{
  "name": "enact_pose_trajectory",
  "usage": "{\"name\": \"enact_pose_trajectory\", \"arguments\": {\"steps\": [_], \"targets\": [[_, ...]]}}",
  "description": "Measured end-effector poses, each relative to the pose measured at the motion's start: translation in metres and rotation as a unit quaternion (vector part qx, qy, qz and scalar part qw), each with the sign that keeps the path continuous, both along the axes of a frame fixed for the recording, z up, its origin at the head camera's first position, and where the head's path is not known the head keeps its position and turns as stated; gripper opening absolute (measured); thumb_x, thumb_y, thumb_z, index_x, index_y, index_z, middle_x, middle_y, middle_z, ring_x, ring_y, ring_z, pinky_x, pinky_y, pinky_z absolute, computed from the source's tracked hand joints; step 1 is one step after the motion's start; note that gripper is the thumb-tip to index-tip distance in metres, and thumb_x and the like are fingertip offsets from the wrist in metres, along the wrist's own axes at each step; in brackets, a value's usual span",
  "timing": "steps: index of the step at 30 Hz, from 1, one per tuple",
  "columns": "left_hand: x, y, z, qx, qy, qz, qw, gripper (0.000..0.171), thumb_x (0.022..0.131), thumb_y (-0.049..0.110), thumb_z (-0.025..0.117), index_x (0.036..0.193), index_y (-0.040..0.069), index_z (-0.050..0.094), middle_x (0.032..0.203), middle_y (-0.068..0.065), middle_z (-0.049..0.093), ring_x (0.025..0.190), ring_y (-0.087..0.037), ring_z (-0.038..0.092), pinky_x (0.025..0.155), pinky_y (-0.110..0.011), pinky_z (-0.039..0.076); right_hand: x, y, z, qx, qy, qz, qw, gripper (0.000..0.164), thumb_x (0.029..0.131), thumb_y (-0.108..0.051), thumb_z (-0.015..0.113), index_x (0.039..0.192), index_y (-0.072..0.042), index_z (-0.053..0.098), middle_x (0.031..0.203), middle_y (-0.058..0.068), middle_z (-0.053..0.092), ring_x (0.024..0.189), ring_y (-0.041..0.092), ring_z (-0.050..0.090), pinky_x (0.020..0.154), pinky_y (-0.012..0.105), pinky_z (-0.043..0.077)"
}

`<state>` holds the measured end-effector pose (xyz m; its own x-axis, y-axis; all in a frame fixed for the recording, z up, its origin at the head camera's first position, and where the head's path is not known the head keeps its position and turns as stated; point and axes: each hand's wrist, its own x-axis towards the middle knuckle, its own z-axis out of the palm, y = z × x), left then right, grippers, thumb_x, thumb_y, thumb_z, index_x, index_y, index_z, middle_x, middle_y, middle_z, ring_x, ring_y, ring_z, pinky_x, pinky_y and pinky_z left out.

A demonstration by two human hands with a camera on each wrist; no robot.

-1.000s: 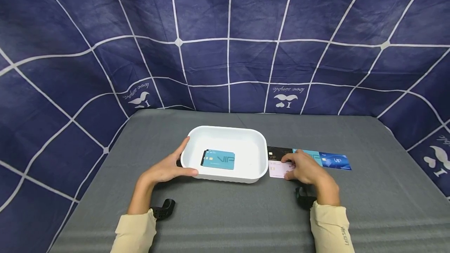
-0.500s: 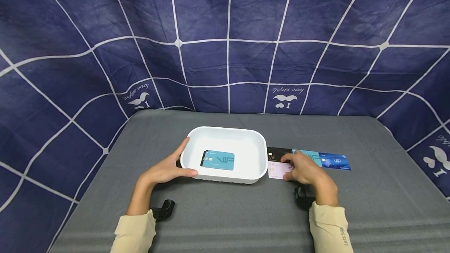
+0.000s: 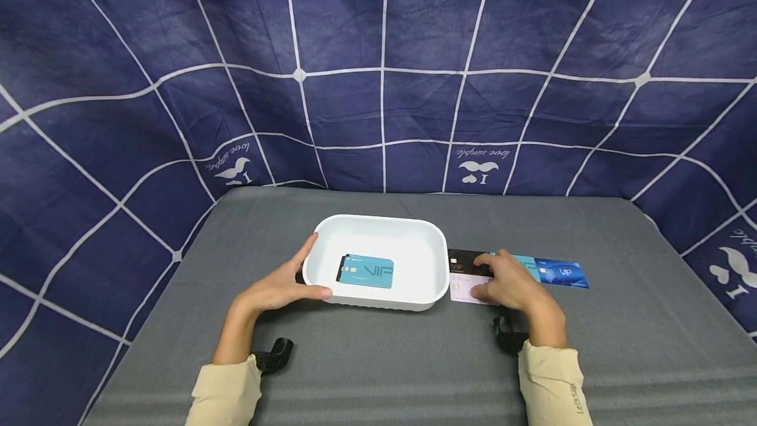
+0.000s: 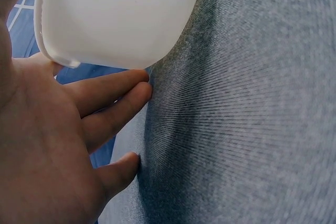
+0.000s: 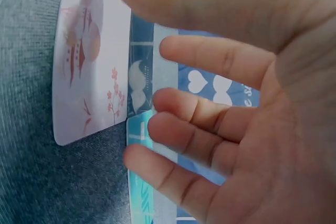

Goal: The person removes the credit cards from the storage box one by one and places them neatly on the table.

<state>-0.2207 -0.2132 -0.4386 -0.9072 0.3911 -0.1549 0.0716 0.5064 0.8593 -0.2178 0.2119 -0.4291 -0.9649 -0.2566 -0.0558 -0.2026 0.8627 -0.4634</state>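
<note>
My left hand (image 3: 275, 288) holds the left end of a white plastic tray (image 3: 421, 271), thumb at the front rim and index finger at the back corner. Its other fingers lie straight along the tray's end wall in the left wrist view. In the tray, a teal VIP card (image 3: 367, 271) lies over a dark card whose edge peeks out. My right hand (image 3: 516, 286) is over cards on the table, holding none. Its thumb is over a pink card (image 3: 463, 288), its index fingertip over a black VIP card (image 3: 460, 258). The pink card's printed blossoms show in the right wrist view.
Right of the black card, a second teal card (image 3: 529, 265), partly hidden by my hand, and a blue VIP card (image 3: 560, 273) continue the row. Grey cloth (image 3: 378, 360) covers the table. A navy curtain (image 3: 426, 104) with white lines hangs behind it.
My right index fingertip has shifted from the pink card's upper edge onto the black card, widening the gap to the thumb. The left hand and tray have stayed put.
</note>
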Motion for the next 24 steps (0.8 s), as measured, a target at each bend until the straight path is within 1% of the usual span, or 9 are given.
{"name": "enact_pose_trajectory", "arguments": {"steps": [4,7,11,13,20,22,24], "targets": [[-0.0004,-0.0004,0.0004,0.003,0.001,-0.002,1.0000,0.116,0.079,0.039,0.082,0.160,0.022,0.000,0.163,-0.015,0.004,0.145,-0.037,0.011,0.111,-0.063,0.014,-0.0014,-0.0009,-0.0004,0.004,0.006,0.006,1.000,0.055,0.071,-0.019,0.087,0.118,0.000,0.067,0.097,0.015,0.057,0.086,0.027,0.053,0.075,0.045,0.045],[-0.0008,-0.0004,0.0007,0.005,0.002,-0.002,1.0000,0.116,0.079,0.039,0.082,0.160,0.021,0.000,0.163,-0.015,0.004,0.145,-0.037,0.010,0.111,-0.063,0.013,-0.0009,-0.0011,-0.0019,0.011,0.010,0.013,1.000,0.059,0.066,-0.019,0.090,0.117,0.000,0.066,0.099,0.017,0.056,0.087,0.028,0.052,0.078,0.045,0.045],[-0.0012,-0.0003,0.0005,0.003,0.005,-0.005,1.0000,0.116,0.079,0.039,0.081,0.160,0.021,0.000,0.163,-0.015,0.004,0.145,-0.037,0.010,0.111,-0.063,0.014,0.0004,-0.0017,-0.0031,0.018,0.005,0.012,1.000,0.063,0.063,-0.020,0.091,0.117,0.000,0.065,0.100,0.019,0.054,0.090,0.030,0.050,0.080,0.048,0.044],[-0.0012,-0.0002,0.0004,0.002,0.005,-0.006,1.0000,0.116,0.079,0.039,0.081,0.160,0.021,0.000,0.163,-0.016,0.004,0.145,-0.038,0.011,0.111,-0.063,0.014,0.0007,-0.0022,-0.0034,0.020,-0.001,0.005,1.000,0.064,0.064,-0.020,0.091,0.119,0.000,0.064,0.102,0.019,0.054,0.091,0.030,0.050,0.081,0.048,0.044],[-0.0001,-0.0001,0.0000,0.007,0.002,-0.005,1.0000,0.117,0.079,0.038,0.082,0.160,0.021,-0.001,0.163,-0.015,0.003,0.145,-0.037,0.010,0.111,-0.063,0.013,0.0008,-0.0032,-0.0029,0.021,-0.006,0.000,1.000,0.066,0.066,-0.022,0.090,0.122,0.000,0.063,0.104,0.019,0.054,0.094,0.031,0.050,0.082,0.049,0.044],[0.0001,-0.0003,0.0000,0.006,0.003,-0.005,1.0000,0.117,0.079,0.039,0.082,0.160,0.021,-0.001,0.163,-0.015,0.003,0.146,-0.037,0.009,0.111,-0.063,0.013,0.0005,-0.0038,-0.0025,0.015,-0.008,-0.005,1.000,0.064,0.069,-0.023,0.088,0.124,0.000,0.063,0.104,0.019,0.054,0.095,0.031,0.050,0.083,0.050,0.044],[0.0001,-0.0007,-0.0001,0.004,0.003,-0.004,1.0000,0.117,0.079,0.039,0.082,0.160,0.022,0.000,0.163,-0.015,0.004,0.145,-0.037,0.010,0.111,-0.062,0.014,-0.0004,-0.0044,-0.0004,0.008,-0.002,-0.007,1.000,0.060,0.075,-0.023,0.085,0.124,0.001,0.063,0.105,0.019,0.054,0.096,0.032,0.051,0.084,0.051,0.044]]}}
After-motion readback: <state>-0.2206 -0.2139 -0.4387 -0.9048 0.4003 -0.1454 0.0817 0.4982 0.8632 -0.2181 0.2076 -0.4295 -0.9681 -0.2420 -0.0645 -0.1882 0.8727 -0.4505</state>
